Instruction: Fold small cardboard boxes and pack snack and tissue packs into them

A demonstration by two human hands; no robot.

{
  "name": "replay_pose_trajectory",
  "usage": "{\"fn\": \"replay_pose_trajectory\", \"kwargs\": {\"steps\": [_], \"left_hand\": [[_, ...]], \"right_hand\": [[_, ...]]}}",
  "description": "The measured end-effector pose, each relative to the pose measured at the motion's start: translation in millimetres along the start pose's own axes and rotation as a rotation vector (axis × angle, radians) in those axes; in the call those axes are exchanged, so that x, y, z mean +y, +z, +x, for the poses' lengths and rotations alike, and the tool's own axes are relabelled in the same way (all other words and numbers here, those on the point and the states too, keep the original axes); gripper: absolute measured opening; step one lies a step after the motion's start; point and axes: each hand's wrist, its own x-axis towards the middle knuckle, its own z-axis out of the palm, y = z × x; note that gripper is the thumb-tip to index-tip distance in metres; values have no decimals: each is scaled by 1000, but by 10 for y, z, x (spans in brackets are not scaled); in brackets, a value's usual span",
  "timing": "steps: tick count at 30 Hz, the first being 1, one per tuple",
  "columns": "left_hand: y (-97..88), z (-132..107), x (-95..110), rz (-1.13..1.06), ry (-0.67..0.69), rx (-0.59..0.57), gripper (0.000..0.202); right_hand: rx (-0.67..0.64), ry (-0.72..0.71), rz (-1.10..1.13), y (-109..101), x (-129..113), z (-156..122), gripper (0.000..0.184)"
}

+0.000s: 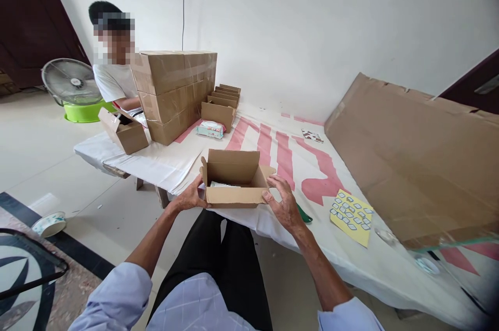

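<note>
An open cardboard box [236,197] sits at the table's near edge, its back flap standing up. Something flat and whitish [225,184] lies inside, too small to name. My left hand [191,196] grips the box's left end, thumb low at the front corner. On the right end, my right hand [284,201] is closed with fingers on the side flap and thumb at the front wall. Right of that hand, a green object [304,214] is partly hidden. Farther right lies a yellow sheet of stickers [352,216].
Taped cartons [175,92] are stacked at the back left, beside open boxes [219,113] and a wipes pack [210,129]. A person [113,81] sits behind an open carton [127,133]. A large cardboard sheet [409,164] leans at right. A fan [72,81] stands on the floor.
</note>
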Motion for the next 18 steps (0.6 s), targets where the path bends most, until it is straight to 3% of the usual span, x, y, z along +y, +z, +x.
{"fn": "replay_pose_trajectory", "kwargs": {"steps": [5,10,15,18], "left_hand": [[-50,79,-16,-47,-22,-16,122],[-84,70,-33,49,7,-13,117],[-36,-94,-6,218,139,45,94],[4,-189,83,286,164,92,80]], "right_hand": [[60,2,47,-77,-32,71,53],[143,58,162,-127,57,-39,82],[21,175,364,-3,297,-380,113],[-68,238,464,62,423,-587,119]]}}
